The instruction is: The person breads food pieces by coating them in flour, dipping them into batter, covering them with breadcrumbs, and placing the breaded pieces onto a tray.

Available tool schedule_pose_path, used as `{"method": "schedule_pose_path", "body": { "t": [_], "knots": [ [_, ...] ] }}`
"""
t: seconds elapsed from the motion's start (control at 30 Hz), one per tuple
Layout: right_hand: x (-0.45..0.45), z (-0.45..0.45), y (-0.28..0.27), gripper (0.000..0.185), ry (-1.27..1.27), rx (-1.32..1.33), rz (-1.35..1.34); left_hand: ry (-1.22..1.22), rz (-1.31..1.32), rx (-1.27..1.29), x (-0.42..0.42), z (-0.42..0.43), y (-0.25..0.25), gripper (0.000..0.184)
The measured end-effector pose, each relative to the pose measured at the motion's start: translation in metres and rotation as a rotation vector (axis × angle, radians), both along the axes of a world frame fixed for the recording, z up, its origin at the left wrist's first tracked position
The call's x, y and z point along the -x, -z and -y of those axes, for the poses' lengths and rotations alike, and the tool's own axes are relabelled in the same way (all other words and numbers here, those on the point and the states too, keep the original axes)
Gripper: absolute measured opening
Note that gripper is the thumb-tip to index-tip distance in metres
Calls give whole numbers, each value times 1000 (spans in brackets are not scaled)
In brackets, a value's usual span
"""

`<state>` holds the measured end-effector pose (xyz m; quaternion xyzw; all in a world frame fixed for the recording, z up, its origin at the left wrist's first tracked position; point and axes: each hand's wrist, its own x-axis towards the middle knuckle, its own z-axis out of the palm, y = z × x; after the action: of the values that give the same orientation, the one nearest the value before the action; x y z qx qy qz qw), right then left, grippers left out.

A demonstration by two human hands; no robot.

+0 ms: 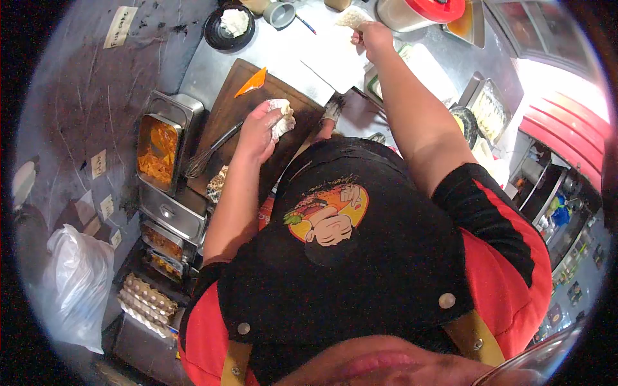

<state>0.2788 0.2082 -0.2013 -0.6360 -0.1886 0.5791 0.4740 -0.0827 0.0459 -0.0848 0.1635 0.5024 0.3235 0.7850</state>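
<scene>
My left hand [259, 132] is closed round a crumpled white cloth or paper [282, 120], over the wooden board [222, 106]. Beside it on the board lie an orange triangular scraper [252, 82] and a metal whisk [215, 148]. My right hand [375, 40] stretches forward, pinching a pale, flat, bread-like piece [353, 18] above the white sheets [322, 51]. What exactly that piece is cannot be made out. A red-lidded container [415, 13] stands just to the right of my right hand.
Metal pans with orange food [158, 149] line the left side. A black bowl [228, 29] with white stuff and a grey cup [280, 15] stand at the back. On the right are a tray of pale food [489, 112] and shelves. Egg cartons [147, 302] sit lower left.
</scene>
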Motion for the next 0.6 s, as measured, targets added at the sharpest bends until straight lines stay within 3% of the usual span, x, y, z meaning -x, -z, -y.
{"method": "schedule_pose_path", "body": {
  "t": [0.07, 0.27, 0.6],
  "knots": [
    [-4, -1, 3, 10, -156, -28, 223, 4, 3, 3, 1, 1, 1, 21],
    [-12, -4, -17, 13, -250, -71, 531, 21, 14, -5, -2, 0, 0, 23],
    [-41, 40, -182, 15, -753, -43, 629, 103, 76, -47, -20, -17, 9, 18]
  ]
}}
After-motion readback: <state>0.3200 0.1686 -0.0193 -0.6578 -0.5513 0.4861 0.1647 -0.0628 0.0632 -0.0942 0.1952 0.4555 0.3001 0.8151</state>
